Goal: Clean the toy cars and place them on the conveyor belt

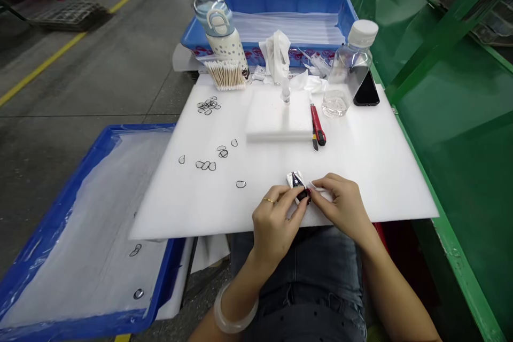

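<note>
Near the front edge of the white foam sheet (385, 181), both my hands meet over a small black-and-white piece (295, 178). The fingers of my left hand (274, 216) pinch its dark lower end; its kind is unclear. Against its right side press the thumb and forefinger of my right hand (344, 203), also closed. A thin white stick (318, 188), perhaps a cotton swab, shows between my right fingers. To the left lie thin black rings: a single ring (241, 184), several overlapping rings (206, 165) and a heap of rings (208, 105).
A foam block (276, 117) carries a tiny clear vial (286, 90). Beside it lie a red cutter (318, 124), a clear bottle (347, 69) and a phone (367, 91). Cotton swabs (225, 75) and a tumbler (222, 32) stand behind. Blue trays (160, 288) sit lower left and at back.
</note>
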Demonstrator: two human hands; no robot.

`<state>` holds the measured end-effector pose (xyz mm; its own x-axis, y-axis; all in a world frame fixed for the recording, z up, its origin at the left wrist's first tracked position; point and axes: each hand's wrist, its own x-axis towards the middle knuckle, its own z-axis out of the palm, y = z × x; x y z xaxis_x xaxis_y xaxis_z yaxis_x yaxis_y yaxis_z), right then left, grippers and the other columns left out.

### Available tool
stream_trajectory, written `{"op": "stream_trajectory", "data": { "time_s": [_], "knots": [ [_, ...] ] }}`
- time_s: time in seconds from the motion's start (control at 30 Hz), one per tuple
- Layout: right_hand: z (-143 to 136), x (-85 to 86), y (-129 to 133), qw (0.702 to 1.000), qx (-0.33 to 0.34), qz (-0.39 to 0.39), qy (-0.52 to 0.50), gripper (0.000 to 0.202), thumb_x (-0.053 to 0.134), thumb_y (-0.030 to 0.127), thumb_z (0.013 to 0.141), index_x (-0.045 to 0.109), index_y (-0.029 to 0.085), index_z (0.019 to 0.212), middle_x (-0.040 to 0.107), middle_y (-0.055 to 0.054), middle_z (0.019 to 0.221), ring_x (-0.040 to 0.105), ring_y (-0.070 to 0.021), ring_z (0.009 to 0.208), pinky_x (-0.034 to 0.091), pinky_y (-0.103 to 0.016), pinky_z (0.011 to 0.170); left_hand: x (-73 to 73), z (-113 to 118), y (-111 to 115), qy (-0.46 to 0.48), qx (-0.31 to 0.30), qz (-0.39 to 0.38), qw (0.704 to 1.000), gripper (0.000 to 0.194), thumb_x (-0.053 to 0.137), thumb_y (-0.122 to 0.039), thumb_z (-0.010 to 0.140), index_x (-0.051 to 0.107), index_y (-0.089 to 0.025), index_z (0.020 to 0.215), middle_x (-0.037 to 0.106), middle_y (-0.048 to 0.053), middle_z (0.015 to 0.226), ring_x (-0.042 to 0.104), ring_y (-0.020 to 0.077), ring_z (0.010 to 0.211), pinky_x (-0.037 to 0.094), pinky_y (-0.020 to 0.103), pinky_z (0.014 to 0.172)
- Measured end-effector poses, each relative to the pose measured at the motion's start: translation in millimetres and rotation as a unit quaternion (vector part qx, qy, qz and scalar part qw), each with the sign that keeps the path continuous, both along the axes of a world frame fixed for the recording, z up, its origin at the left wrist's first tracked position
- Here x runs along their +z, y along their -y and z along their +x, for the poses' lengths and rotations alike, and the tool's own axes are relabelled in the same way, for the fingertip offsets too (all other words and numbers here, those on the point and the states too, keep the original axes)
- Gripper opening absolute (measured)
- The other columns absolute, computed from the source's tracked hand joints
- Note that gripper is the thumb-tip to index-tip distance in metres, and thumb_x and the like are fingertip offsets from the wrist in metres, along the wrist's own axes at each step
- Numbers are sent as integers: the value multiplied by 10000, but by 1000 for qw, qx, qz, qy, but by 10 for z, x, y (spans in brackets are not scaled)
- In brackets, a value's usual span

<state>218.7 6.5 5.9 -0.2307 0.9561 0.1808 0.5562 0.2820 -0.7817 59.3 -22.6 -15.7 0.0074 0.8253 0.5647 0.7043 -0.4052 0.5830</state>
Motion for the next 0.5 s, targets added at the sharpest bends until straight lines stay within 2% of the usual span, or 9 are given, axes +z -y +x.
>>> {"op": "stream_trajectory", "data": {
  "time_s": [0.1, 0.27, 0.5],
  "knots": [
    [-1, 6, -6, 1000, 1, -4, 16, 83, 639, 186, 906, 720, 173, 896, 659, -17, 787, 615, -139, 689, 425, -246, 600, 5, -35, -4, 26, 14, -35, 999, 205, 710, -160, 840, 702, -157, 1045, 665, 51, 925, 680, 161, 814, 587, 285, 717],
    [-7, 9, -23, 1000, 6, -7, 17, 86, 638, 191, 912, 722, 174, 901, 657, -11, 785, 610, -131, 685, 418, -243, 600, -15, -61, -9, 54, 16, -78, 995, 283, 706, -176, 835, 693, -170, 1118, 679, 99, 1198, 668, 223, 1069, 612, 376, 861],
    [-16, 5, -27, 1000, 4, -2, 26, 91, 637, 213, 917, 717, 175, 897, 654, -10, 784, 606, -131, 684, 417, -246, 591, -26, -61, -10, 55, 14, -86, 995, 266, 698, -183, 839, 707, -165, 1105, 685, 111, 1213, 664, 232, 1082, 613, 422, 894]
  ]
}}
